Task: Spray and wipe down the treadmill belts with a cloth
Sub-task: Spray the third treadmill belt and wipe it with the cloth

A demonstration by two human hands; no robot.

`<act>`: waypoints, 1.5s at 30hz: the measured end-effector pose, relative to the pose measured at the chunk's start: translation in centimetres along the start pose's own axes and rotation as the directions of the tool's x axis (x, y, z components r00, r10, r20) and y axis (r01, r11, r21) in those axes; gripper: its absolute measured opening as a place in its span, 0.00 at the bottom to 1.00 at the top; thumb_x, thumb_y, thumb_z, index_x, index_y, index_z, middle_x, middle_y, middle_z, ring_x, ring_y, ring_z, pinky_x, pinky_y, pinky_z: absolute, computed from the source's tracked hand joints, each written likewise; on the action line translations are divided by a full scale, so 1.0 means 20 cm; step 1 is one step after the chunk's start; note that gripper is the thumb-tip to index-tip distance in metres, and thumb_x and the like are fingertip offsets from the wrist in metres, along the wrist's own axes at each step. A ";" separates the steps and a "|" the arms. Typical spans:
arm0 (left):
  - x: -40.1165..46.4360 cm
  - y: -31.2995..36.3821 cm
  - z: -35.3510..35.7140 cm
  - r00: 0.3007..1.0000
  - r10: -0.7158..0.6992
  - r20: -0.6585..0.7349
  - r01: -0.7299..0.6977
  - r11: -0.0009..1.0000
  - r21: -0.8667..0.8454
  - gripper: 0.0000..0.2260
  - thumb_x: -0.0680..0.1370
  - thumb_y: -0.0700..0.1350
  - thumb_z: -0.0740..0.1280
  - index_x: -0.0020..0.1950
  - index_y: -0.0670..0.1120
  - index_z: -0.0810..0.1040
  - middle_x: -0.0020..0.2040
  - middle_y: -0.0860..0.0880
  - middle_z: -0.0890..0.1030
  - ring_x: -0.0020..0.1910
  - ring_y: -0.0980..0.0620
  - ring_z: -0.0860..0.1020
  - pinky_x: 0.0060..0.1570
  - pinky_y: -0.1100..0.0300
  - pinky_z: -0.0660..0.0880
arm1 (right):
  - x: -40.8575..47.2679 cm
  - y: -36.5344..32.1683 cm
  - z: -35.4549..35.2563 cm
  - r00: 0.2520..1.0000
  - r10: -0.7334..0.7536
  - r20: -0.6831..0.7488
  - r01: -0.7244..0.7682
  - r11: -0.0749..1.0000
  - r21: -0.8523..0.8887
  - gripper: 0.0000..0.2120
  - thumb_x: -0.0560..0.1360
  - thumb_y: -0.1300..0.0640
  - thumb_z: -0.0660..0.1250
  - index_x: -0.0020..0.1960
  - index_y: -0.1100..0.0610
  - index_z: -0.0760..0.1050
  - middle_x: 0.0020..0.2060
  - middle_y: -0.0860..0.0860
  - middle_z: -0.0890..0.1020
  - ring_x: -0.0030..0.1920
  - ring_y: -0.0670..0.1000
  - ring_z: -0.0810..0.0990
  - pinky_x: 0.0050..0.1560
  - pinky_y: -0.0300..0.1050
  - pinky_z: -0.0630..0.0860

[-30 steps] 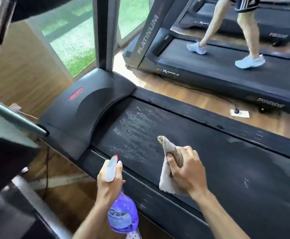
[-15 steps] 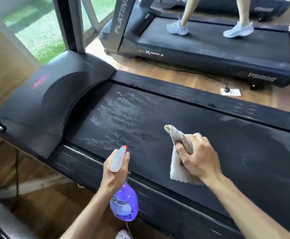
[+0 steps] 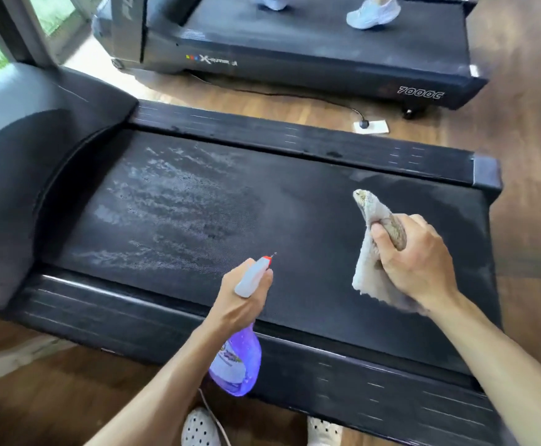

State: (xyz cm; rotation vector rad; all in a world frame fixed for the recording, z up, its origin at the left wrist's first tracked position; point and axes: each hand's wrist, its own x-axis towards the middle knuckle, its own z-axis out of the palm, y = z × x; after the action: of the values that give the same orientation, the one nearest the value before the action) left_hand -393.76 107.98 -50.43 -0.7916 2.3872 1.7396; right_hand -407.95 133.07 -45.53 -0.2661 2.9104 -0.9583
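- I have the left hand (image 3: pixel 242 300) clenched round the neck of the translucent purple spray bottle with its pale grey trigger head and red nozzle tip (image 3: pixel 252 278). The nozzle points out over the black textured treadmill belt (image 3: pixel 311 268), so the mist should land on the running surface and not on the side rail; the liquid body hangs below the fist over the near black ribbed side rail (image 3: pixel 134 313).
- My right hand (image 3: pixel 418 262) has its grip closed on the bunched, greyish-beige terry cloth (image 3: pixel 367 265). It is gathered into a wad with one corner sticking up and a flap hanging down, held above the right part of the belt. I judge it is kept off to the side so it stays out of the spray path yet ready to wipe. Whether the hanging flap touches the belt I cannot tell.
- A pale, streaky wet patch (image 3: pixel 172 201) covers the left part of the belt near the dark curved motor cover (image 3: pixel 21 149); the middle and right parts look dry and dull. My reading: spraying is partly done and wiping has not begun on this belt.
- I stand at the near rail on the brown wooden floor (image 3: pixel 53 387), white perforated shoes (image 3: pixel 200 428) just below it, which puts the belt's whole width within arm's reach.
- Beyond the far rail a second dark treadmill marked 7000C (image 3: pixel 327 69) carries another person's pale blue trainers (image 3: pixel 373 14).
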 end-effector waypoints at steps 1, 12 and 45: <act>0.00 0.02 0.05 0.999 0.007 0.031 -0.008 1.000 0.019 0.16 0.82 0.50 0.65 0.40 0.42 0.67 0.34 0.56 0.67 0.32 0.52 0.68 0.40 0.35 0.77 | 0.00 0.04 -0.04 1.000 0.008 -0.018 -0.008 1.000 -0.005 0.15 0.79 0.39 0.59 0.46 0.49 0.75 0.45 0.46 0.76 0.49 0.55 0.75 0.45 0.51 0.70; 0.00 0.17 0.55 0.970 -0.003 0.244 -0.015 0.997 0.072 0.15 0.80 0.53 0.63 0.39 0.45 0.65 0.35 0.52 0.66 0.34 0.49 0.68 0.40 0.36 0.76 | 0.00 0.49 -0.32 0.985 0.129 -0.115 -0.133 0.991 -0.023 0.18 0.78 0.38 0.59 0.46 0.53 0.77 0.45 0.51 0.78 0.48 0.57 0.76 0.47 0.52 0.72; -0.14 -0.42 -0.06 0.784 0.067 -0.617 -0.110 0.993 -0.031 0.06 0.82 0.48 0.64 0.45 0.56 0.71 0.39 0.43 0.72 0.33 0.58 0.72 0.32 0.62 0.81 | -0.11 0.02 0.19 0.994 -0.084 0.065 0.085 0.996 -0.006 0.18 0.79 0.38 0.59 0.55 0.50 0.78 0.48 0.45 0.74 0.51 0.50 0.72 0.44 0.49 0.69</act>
State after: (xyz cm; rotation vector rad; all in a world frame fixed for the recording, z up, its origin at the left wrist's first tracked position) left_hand -387.31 105.94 -56.30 -1.4824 2.7980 1.8062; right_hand -405.40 131.47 -48.80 -0.4159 2.8660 -0.9299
